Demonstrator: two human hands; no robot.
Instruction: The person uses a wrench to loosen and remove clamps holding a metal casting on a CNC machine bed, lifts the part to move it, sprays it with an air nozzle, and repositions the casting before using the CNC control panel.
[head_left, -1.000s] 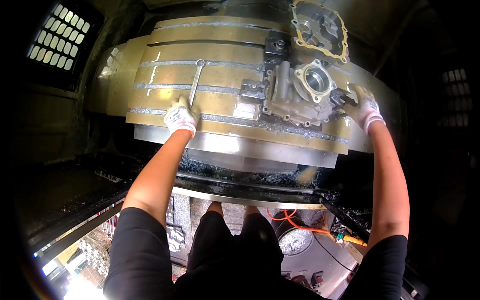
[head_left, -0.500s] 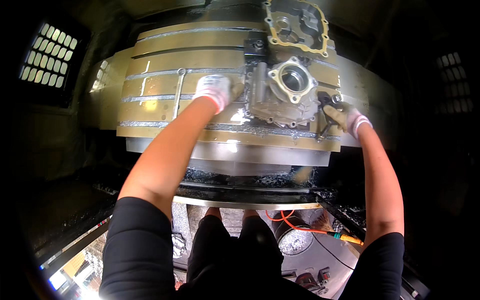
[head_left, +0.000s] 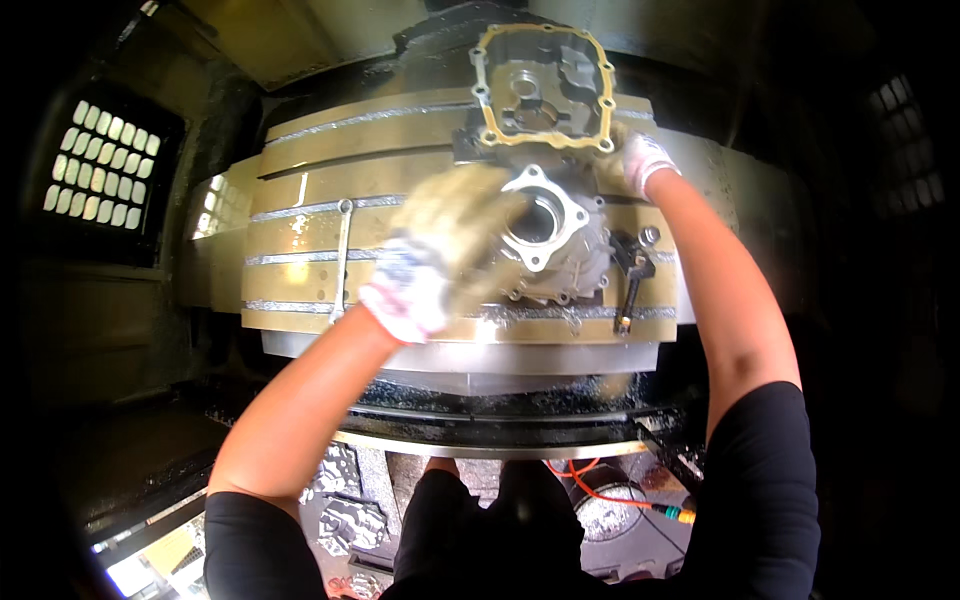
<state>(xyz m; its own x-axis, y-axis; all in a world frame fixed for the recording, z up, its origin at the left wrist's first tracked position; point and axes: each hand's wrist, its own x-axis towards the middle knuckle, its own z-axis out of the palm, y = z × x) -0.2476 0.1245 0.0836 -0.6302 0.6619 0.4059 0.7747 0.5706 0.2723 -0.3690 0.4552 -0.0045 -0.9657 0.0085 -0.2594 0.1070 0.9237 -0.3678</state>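
My left hand (head_left: 425, 245), in a white and tan work glove, is smeared by motion over the left side of a grey metal casting (head_left: 580, 265) with a round flanged bore. How its fingers are held is unclear. Farther away, my gloved right hand (head_left: 642, 162) is at the right side of an open-topped metal housing (head_left: 548, 88) with a pale machined rim. Its blurred fingertips are partly hidden by the housing's near right corner, so any grip there does not show. A black clamp with a bolt (head_left: 632, 268) lies just right of the casting.
The slotted machine table (head_left: 300, 290) carries these parts, its slots filled with metal chips. On its left lies a combination wrench (head_left: 343, 250). A dark clamp block (head_left: 468, 145) stands behind the casting. Below the front ledge are an orange hose (head_left: 605, 497) and a bin of chips (head_left: 612, 518).
My right hand has left the black clamp and moved away from me to the housing's side. The left hand has swung over the casting's left part. The whole view has shifted slightly.
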